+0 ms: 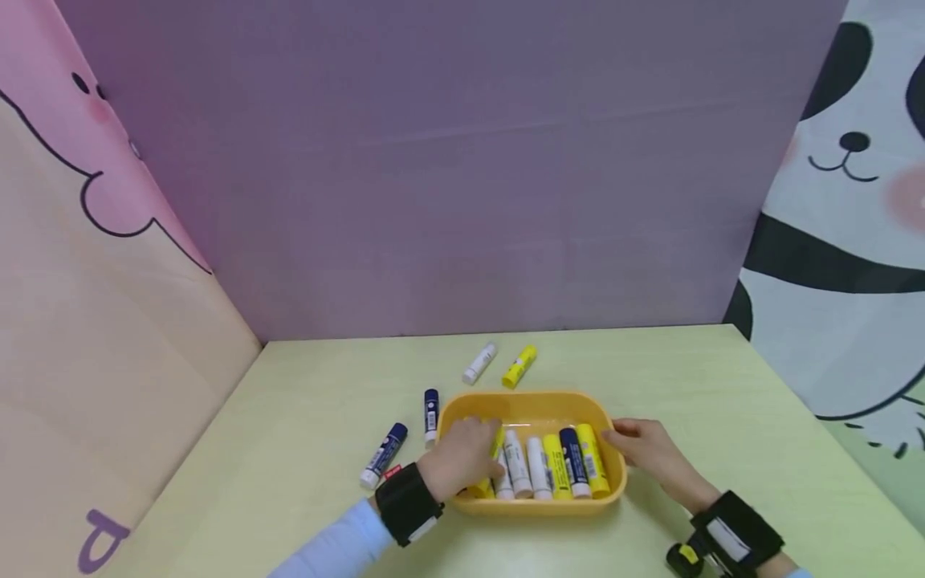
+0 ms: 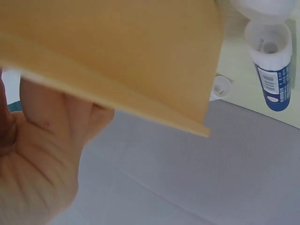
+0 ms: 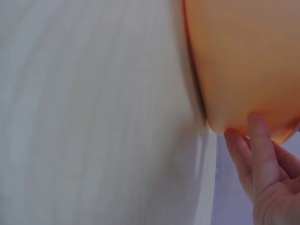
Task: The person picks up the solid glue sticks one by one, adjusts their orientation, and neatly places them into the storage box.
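Note:
A yellow tray (image 1: pixel 531 507) holds a row of glue sticks in white, yellow and dark blue, such as a white glue stick (image 1: pixel 517 464) and a blue glue stick (image 1: pixel 574 464). Over its left end, my left hand (image 1: pixel 462 456) has curled fingers about a yellow glue stick (image 1: pixel 499 440), partly hidden by the hand. The tray's wall (image 2: pixel 117 56) covers those fingertips in the left wrist view. At the right end, my right hand (image 1: pixel 654 453) holds the tray by its rim, with fingers (image 3: pixel 262 150) against the outer wall.
Two blue-and-white glue sticks (image 1: pixel 385 455) lie on the table (image 1: pixel 260 474) left of the tray. Behind it lie a white glue stick (image 1: pixel 479 364) and a yellow one (image 1: pixel 519 367). A small red item (image 1: pixel 393 471) shows beside the left wrist. Fabric panels surround the table.

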{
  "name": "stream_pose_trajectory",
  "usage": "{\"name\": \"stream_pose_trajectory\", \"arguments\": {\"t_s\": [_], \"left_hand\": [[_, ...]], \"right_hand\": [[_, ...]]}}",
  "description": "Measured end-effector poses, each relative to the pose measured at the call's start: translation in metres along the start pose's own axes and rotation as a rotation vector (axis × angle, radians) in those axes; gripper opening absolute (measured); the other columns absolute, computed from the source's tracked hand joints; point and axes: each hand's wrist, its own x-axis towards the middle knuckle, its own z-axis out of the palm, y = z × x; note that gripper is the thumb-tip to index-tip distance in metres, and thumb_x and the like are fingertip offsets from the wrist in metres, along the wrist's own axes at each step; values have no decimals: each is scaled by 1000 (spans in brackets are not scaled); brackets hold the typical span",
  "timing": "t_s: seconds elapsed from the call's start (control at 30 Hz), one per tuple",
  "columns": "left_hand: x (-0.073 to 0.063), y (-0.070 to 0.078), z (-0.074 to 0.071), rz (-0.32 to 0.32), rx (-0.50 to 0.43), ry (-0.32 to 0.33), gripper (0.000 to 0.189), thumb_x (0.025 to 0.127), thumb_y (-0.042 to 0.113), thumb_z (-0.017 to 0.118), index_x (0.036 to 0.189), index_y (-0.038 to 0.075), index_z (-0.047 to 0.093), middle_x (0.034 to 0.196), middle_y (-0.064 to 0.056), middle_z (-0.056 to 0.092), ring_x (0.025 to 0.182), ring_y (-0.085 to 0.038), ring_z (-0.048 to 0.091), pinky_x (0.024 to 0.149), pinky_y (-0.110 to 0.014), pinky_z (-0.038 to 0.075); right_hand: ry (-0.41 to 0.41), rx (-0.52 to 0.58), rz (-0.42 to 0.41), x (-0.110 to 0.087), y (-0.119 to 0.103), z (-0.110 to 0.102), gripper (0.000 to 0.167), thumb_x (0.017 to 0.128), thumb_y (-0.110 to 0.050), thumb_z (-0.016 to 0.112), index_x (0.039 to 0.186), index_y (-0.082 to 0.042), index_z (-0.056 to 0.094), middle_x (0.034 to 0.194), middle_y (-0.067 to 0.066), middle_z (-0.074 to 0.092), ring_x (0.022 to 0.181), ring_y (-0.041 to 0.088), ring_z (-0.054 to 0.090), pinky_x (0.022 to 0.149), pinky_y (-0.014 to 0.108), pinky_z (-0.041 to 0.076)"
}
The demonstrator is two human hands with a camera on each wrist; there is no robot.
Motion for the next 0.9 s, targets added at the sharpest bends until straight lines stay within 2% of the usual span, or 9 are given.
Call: {"name": "stream_pose_trajectory", "arguments": {"t_s": [0.23,0.43,0.7,0.9], "left_hand": [[0,2,2,-39,18,-7,63,76,36,73,129,13,48,104,-9,56,78,-19,46,60,-27,40],[0,2,2,-37,30,1,63,77,37,72,130,13,48,108,-10,55,80,-19,45,67,-29,43],[0,1,1,-16,51,14,59,78,39,70,127,12,50,102,-7,55,78,-18,45,67,-28,43],[-1,1,0,-12,36,11,60,78,38,70,128,13,50,111,-9,56,80,-17,46,74,-31,47]], "right_hand": [[-5,10,-22,0,0,1,50,92,-28,53,126,8,47,119,25,56,96,21,61,76,34,55],[3,16,-16,1,1,1,49,92,-27,53,126,8,48,119,25,56,95,21,62,76,34,55],[-4,14,-11,1,2,0,50,93,-28,53,126,9,47,119,25,56,95,21,62,76,34,55],[-3,13,-6,1,1,0,50,93,-28,53,126,9,47,118,25,56,95,21,62,76,34,55]]}}
